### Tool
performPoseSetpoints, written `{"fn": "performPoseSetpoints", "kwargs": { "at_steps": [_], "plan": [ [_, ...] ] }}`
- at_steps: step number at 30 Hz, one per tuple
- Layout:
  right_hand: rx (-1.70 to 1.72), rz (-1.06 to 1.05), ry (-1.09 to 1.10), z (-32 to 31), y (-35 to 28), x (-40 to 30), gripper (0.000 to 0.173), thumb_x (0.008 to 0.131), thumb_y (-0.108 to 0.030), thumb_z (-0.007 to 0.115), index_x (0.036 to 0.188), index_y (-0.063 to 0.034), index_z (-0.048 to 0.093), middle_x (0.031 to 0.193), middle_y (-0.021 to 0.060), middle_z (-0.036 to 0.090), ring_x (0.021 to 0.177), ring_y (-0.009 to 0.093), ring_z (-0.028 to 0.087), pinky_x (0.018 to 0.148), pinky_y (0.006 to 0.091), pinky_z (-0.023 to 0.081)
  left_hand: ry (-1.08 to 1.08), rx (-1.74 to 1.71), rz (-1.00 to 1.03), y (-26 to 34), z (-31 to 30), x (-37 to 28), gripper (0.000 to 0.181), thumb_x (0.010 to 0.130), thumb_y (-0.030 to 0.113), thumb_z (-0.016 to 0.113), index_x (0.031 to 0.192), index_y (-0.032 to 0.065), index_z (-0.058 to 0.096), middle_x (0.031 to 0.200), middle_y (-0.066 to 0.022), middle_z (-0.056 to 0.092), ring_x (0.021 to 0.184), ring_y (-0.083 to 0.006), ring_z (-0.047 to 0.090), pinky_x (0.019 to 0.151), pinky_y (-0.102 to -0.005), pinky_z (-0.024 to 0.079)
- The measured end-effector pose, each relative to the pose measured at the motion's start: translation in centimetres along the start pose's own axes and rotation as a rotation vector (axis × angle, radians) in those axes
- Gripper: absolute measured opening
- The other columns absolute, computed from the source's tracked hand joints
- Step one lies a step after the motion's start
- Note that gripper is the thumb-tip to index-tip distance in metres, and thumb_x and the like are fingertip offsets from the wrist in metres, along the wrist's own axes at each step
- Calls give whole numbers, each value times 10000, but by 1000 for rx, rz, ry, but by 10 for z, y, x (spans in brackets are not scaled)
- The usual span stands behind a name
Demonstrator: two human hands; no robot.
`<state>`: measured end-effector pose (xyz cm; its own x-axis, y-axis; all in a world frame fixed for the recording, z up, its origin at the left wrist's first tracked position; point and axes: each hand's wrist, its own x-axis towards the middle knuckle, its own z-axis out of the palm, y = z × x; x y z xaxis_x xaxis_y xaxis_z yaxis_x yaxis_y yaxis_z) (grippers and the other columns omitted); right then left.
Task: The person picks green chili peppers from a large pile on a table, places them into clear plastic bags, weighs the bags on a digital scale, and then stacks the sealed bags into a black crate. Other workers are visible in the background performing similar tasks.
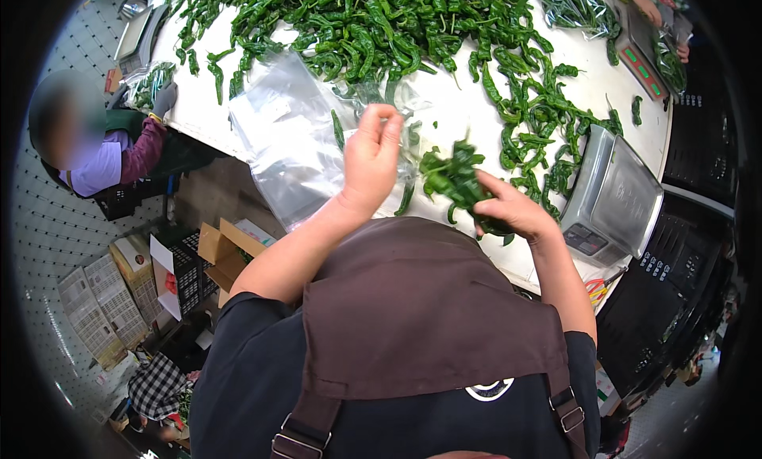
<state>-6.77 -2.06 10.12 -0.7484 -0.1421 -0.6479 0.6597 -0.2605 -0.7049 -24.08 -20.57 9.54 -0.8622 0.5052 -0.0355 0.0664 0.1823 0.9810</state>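
My left hand (374,155) pinches the edge of a transparent plastic bag (411,111), whose thin film partly blends into the white table (443,102). To its right, my right hand (515,206) grips a bunch of wrinkled green peppers (455,173), slightly blurred. Flat transparent bags (292,149) lie left of my left hand, overhanging the table's front edge. Single peppers rest close by, one (337,130) on the bags and another (406,198) near the table edge.
A large heap of green peppers (381,24) covers the table's far side. A scale (619,197) stands right; another scale (643,72) is beyond it. A gloved co-worker (140,143) handles a filled bag (149,87) at left. An open cardboard box (229,251) sits below the edge.
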Motion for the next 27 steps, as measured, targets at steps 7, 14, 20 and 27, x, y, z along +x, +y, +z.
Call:
{"fn": "performPoseSetpoints", "kwargs": {
  "at_steps": [7, 14, 20, 27],
  "plan": [
    [-520, 159, 0, 10, 2, 30, 788, 801, -349, 670, 1431, 18, 369, 1005, 178, 644, 638, 173, 626, 649, 308, 524, -107, 115, 198, 4, 13, -18, 85, 958, 115, 568, 1008, 48, 557, 663, -108, 571, 536, -211, 544, 523, -310, 428],
    [153, 180, 50, -28, -13, 35, 384, 929, -326, 536, 1149, -11, 553, 888, 137, 661, 520, 157, 602, 452, 268, 516, -494, 315, 187, 1, 13, -39, 108, 921, 110, 604, 1008, 69, 556, 766, -160, 625, 695, -345, 639, 588, -377, 486],
    [158, 224, -20, 0, 2, 52, 355, 967, -363, 483, 1071, -37, 576, 782, 96, 641, 528, 169, 613, 472, 277, 513, -503, 233, 103, -9, 17, -43, 123, 937, 109, 584, 1028, 60, 515, 768, -168, 626, 709, -360, 640, 593, -384, 482],
    [217, 70, 272, 20, 19, 83, 290, 969, -341, 534, 1073, -74, 574, 951, 32, 614, 788, 119, 612, 648, 255, 512, -548, 205, 250, -5, 32, -39, 110, 947, 107, 560, 1044, 76, 521, 789, -159, 625, 722, -373, 631, 605, -400, 484]
  ]
}}
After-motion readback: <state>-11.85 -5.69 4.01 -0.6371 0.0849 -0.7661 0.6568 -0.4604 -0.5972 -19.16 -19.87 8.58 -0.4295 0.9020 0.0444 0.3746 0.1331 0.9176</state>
